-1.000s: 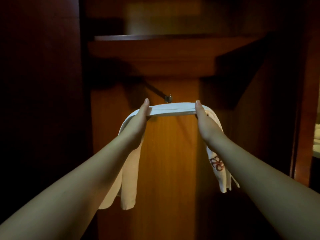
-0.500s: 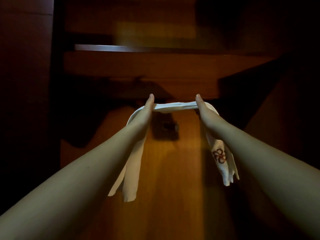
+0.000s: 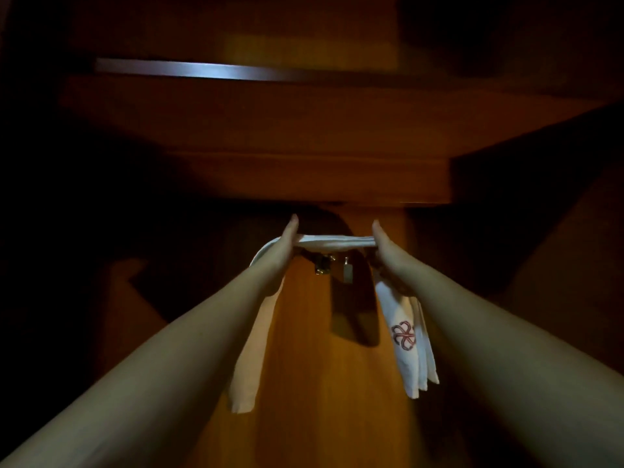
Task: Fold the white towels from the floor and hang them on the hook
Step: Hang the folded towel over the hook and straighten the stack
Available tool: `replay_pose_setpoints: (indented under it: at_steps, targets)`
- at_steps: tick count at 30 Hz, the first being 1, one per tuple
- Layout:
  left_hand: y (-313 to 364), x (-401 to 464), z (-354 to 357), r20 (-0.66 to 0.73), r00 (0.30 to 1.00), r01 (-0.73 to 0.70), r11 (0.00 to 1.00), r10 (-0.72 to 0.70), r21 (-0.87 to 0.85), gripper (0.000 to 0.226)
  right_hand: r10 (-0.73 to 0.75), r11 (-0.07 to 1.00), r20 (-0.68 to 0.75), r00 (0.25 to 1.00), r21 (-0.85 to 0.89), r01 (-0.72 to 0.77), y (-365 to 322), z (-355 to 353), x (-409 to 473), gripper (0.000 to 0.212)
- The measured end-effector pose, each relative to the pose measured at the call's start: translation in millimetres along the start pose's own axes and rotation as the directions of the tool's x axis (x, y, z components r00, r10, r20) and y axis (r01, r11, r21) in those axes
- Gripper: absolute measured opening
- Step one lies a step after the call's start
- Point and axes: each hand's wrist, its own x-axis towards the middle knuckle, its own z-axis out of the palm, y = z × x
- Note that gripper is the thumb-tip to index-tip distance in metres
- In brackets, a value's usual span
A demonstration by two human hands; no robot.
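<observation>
Two bare forearms reach up and forward from the bottom corners, leaving a wide gap between them over the orange wooden panel (image 3: 304,383). The folded white towel (image 3: 337,240) is stretched level between the hands, its two ends hanging free. The left end drops beside the left forearm. The right end, stitched with a red emblem (image 3: 402,336), hangs just inside the right forearm.

The left hand (image 3: 287,246) holds its fingers straight, pointing up, with the towel draped over its outer edge. The right hand (image 3: 385,251) also shows straight upper fingers, but whether its lower fingers curl round the cloth cannot be told.

Just below the taut span, near but apart from it, sits the metal hook (image 3: 332,266) on the panel, throwing a dark shadow downward. Beyond the hands the underside of a wooden shelf (image 3: 304,177) overhangs closely, so little room remains above the fingertips. Both flanks fall into deep shadow.

Since half a second ago the towel has risen nearer the shelf, the hook shows more clearly beneath it, and the hanging ends have swung lower.
</observation>
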Motion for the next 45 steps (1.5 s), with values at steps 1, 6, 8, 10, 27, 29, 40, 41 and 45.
replay_pose_setpoints:
  at_steps: [1,6,8,10,27,29,40,41,45]
  targets:
    - [-1,5,0,0.000,1.000,0.011,1.000,-0.011,-0.007,0.084,0.009,1.000,0.017,1.000,0.015,-0.009,3,1,5,0.086]
    - [-8,18,3,-0.003,1.000,0.011,1.000,-0.011,-0.002,0.094,0.024,0.998,0.012,1.000,0.053,-0.025,11,9,29,0.086]
    - [-15,22,2,-0.015,1.000,0.000,1.000,0.000,0.000,0.093,0.022,0.999,0.003,1.000,0.045,-0.022,15,12,35,0.086]
    - [-23,26,2,-0.030,1.000,0.005,1.000,-0.005,-0.009,0.094,0.015,1.000,-0.011,1.000,0.028,-0.014,20,13,39,0.087]
    - [-67,8,17,0.004,1.000,-0.025,0.991,0.025,-0.128,0.081,-0.091,0.996,0.050,0.995,-0.012,0.091,67,20,20,0.076]
    - [-70,5,18,0.001,1.000,-0.029,0.992,0.029,-0.124,0.079,-0.080,0.996,0.065,0.995,0.032,0.078,68,23,20,0.079]
    - [-111,-39,41,0.046,0.998,-0.044,0.997,0.047,-0.056,0.081,-0.066,0.990,0.228,0.971,0.135,0.036,99,47,-16,0.095]
    - [-114,-46,42,0.066,0.998,-0.019,0.999,0.021,-0.039,0.082,-0.070,0.988,0.223,0.972,0.147,0.037,101,52,-23,0.093]
    - [-119,-80,44,0.117,0.992,0.051,0.999,-0.052,0.012,0.084,-0.060,0.986,0.141,0.988,0.162,0.037,110,57,-55,0.069]
